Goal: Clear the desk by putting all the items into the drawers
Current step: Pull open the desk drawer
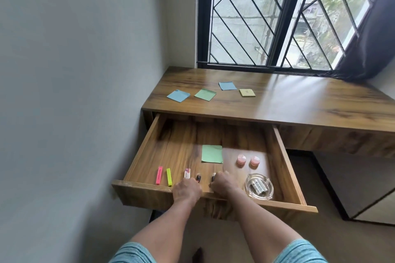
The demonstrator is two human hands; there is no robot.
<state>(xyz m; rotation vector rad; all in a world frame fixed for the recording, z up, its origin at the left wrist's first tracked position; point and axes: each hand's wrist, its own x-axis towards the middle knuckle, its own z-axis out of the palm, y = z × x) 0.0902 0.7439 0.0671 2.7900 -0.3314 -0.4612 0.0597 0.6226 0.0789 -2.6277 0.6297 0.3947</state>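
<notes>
The wooden drawer (149, 151) is pulled fully out under the desk (299, 104). My left hand (187, 190) is curled over the drawer's front edge, with a small dark stick (198, 178) lying just past its fingers. My right hand (222, 181) is curled with its fingertips on a second small dark stick (213, 177). On the desk lie a blue note (178, 95), a green note (205, 94), another blue note (227, 86) and a yellow pad (247, 92).
Inside the drawer are a green note (212, 153), two pink jars (241, 159), a glass ashtray (259, 186) holding a small item, a pink clip (159, 175), a green clip (169, 177) and a small white tube (187, 173). A wall runs on the left and a barred window behind.
</notes>
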